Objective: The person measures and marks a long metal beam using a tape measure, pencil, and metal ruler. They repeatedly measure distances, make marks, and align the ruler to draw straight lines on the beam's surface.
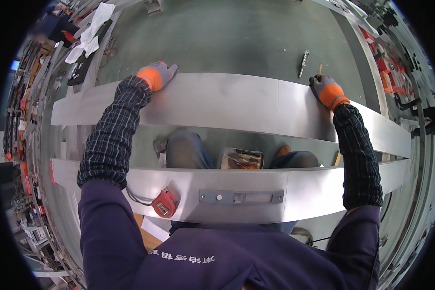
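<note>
My left hand [158,76], in an orange and grey glove, rests at the far edge of a long silver metal panel [217,99], its fingers curled over that edge. Farther right, my right hand [329,92], gloved alike, is closed at the same edge. A thin yellowish-brown stick like a pencil [320,68] pokes out beyond its fingers. A fine line crosses the panel left of my right hand. Nearer to me lies a second silver panel [314,193]. On it are a red tape measure [165,203] and a grey spirit level [241,196].
A slim silver tool [304,64] lies beyond the far panel. Between the panels, below, a clear-sided box [242,158] of small items sits between my knees. White cloth or paper [93,34] drapes a black bar at far left. Cluttered shelves [29,121] line the left side.
</note>
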